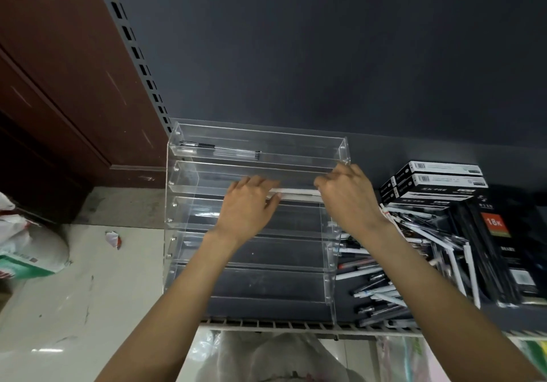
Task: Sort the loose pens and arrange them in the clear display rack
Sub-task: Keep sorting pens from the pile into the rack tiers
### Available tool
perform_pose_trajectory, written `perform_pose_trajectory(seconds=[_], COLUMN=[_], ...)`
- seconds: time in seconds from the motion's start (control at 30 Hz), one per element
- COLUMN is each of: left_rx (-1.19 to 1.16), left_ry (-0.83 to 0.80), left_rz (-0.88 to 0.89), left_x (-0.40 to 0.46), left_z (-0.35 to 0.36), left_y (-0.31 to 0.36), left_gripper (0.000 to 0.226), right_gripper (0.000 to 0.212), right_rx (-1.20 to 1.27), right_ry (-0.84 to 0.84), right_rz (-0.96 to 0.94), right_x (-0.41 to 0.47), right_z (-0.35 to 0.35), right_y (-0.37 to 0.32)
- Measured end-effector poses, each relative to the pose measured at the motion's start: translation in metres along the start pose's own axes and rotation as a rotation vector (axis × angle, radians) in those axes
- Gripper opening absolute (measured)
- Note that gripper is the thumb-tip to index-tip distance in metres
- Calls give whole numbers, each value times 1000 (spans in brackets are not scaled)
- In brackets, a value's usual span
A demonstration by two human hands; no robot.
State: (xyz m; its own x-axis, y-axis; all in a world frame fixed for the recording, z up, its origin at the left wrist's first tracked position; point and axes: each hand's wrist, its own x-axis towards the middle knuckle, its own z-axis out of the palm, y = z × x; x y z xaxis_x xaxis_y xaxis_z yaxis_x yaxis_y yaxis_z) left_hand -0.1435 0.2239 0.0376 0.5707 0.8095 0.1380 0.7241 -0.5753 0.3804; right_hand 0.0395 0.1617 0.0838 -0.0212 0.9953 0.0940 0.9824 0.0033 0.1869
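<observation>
Dark shelf [444,150] — hands pinch slim white pen [296,192].

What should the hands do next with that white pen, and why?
Probably lower the white pen into the second tier of the clear rack and let go. Both hands, left hand and right hand, hold it level at that tier's front edge, which looks empty there. Only the top tier shows pens, and many loose pens wait on the right.
</observation>
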Motion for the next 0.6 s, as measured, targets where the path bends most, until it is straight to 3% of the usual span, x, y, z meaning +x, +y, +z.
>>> perform_pose_trajectory(seconds=[0.13,0.3,0.4,0.5,0.6], left_rx=[-9,39,-31,-302,-522], left_ry=[-13,-83,138,374,341], left_rz=[18,-7,78,242,368], left_x=[1,-2,-11,-31,-56], left_z=[-1,-19,-40,-46,-21], left_y=[0,4,17,47,82], left_gripper=[35,46,47,25,20], right_gripper=[8,25,31,30,30], right_rx=[284,514,647,715,688], right_ry=[234,433,516,550,429], right_rz=[27,143,273,496,715], right_x=[-17,-48,-83,-133,-187], right_z=[4,-2,-7,-2,27], right_y=[-1,-3,1,3,3])
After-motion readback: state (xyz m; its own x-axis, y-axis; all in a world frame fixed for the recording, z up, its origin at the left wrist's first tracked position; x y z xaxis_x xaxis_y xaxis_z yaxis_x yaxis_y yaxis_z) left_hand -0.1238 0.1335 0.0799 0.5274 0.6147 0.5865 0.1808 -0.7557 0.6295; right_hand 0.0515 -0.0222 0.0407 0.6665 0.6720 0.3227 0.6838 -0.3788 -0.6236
